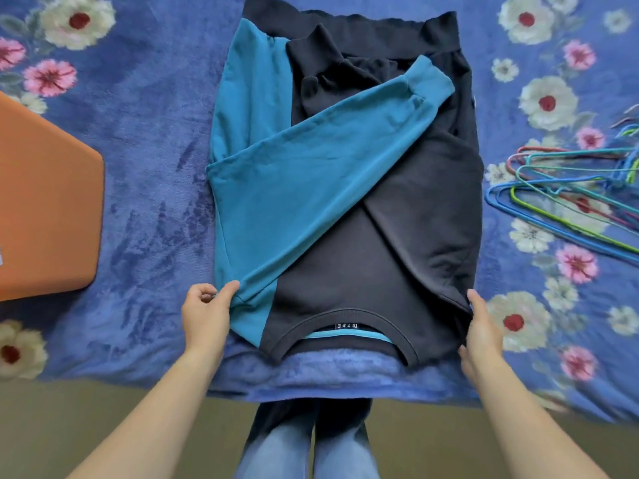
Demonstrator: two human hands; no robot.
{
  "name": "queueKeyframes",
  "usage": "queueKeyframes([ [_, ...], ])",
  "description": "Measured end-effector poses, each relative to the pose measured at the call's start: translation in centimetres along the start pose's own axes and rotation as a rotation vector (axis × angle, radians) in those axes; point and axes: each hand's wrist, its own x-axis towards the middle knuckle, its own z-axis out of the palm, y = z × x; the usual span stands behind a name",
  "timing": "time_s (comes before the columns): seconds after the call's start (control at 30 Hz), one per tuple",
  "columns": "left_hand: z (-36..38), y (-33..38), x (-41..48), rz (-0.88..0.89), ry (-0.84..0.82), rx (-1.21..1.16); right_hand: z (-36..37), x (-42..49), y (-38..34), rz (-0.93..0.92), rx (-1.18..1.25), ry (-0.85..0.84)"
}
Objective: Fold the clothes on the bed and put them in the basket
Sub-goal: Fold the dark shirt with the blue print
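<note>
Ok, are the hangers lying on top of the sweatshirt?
No, the coloured hangers lie on the flowered blanket to the right of the sweatshirt, apart from it.

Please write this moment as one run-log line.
stage: folding sweatshirt on bed | left hand: pinches teal shoulder edge | right hand: touches dark shoulder edge | teal sleeve: folded across body

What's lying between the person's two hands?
In the head view, the sweatshirt, collar end nearest, spans from the left hand to the right hand.
</note>
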Motion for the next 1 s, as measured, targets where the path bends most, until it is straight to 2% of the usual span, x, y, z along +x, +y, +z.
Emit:
queueKeyframes([
  [0.07, 0.6, 0.0, 0.0, -0.016, -0.008, 0.109, 0.5, 0.0, -0.2, 0.063, -0.035, -0.117],
  [0.13, 0.7, 0.0, 0.2, -0.083, -0.097, 0.105, 0.5, -0.2, -0.3, 0.055, -0.125, -0.205],
  [0.23, -0.4, 0.1, 0.4, -0.252, -0.23, -0.143, -0.6, -0.1, -0.9, 0.002, -0.192, -0.279],
  [0.33, -2.4, -0.3, -0.2, -0.266, -0.321, -0.352, -2.2, -0.8, -1.5, -0.036, -0.182, -0.358],
  [0.4, -3.5, -1.5, -1.4, -0.294, -0.328, -0.315, -3.6, -1.3, -1.0, -0.043, -0.275, -0.342],
  [0.53, -5.4, -4.6, -5.6, -0.524, -0.257, -0.27, -6.6, -4.3, 0.9, 0.025, -0.548, -0.256],
  [0.67, -7.5, -5.4, -8.9, -0.666, -0.157, -0.3, -8.3, -6.9, 1.5, 0.091, -0.627, -0.19],
  [0.73, -7.9, -4.5, -9.3, -0.654, -0.115, -0.296, -8.3, -7.6, 0.3, 0.046, -0.574, -0.147],
  [0.83, -7.2, -0.4, -8.6, -0.495, -0.033, -0.253, -7.4, -8.5, -3.3, 0.002, -0.357, -0.196],
  [0.93, -5.8, 5.7, -7.3, -0.325, -0.098, -0.299, -6.0, -8.3, -8.4, 0.066, -0.21, -0.328],
  [1.0, -4.9, 9.5, -5.8, -0.316, -0.195, -0.384, -4.8, -7.7, -11.6, 0.084, -0.099, -0.364],
])
